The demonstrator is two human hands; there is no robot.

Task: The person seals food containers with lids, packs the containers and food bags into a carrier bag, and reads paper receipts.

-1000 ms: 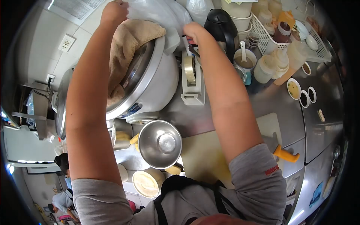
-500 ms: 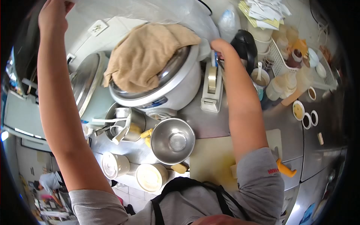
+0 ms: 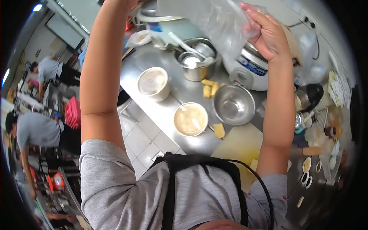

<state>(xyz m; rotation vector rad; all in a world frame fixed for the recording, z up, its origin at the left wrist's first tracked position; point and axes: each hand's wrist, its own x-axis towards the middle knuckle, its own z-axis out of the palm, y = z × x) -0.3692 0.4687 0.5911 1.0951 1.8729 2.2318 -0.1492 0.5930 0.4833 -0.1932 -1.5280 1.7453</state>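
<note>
- Step in hand, as I judge it: handling the clear plastic sheeting [image 3: 220, 25], raised at 1 o'clock from the middle of the view; its lower part hangs in front of the cooker [image 3: 257, 70] at 2 o'clock; whether it is a bag or a loose sheet, I cannot tell
- Right hand [image 3: 270, 36], between 1 and 2 o'clock: a fold of the plastic is pinched between thumb and fingers, with the palm partly open
- Left hand [image 3: 132, 3], at 11 o'clock: cut off by the top edge; I cannot tell how its fingers stand or whether they hold the plastic
- What the next move calls for, in my judgement: a firm pinch and slow hands, as the thin film could snag on the cooker or on the handles in the steel pot [image 3: 194, 75] at 12 o'clock; low, loose folds could drag over the steel mixing bowl [image 3: 247, 111] at 3 o'clock
- Around it: yellowish chunks [image 3: 207, 91] lie just beside the bowl; the lidded tub [image 3: 153, 81] sits between 10 and 11 o'clock, a second round tub [image 3: 191, 119] near the middle, and the cutting board [image 3: 234, 143] at 4 o'clock
</note>
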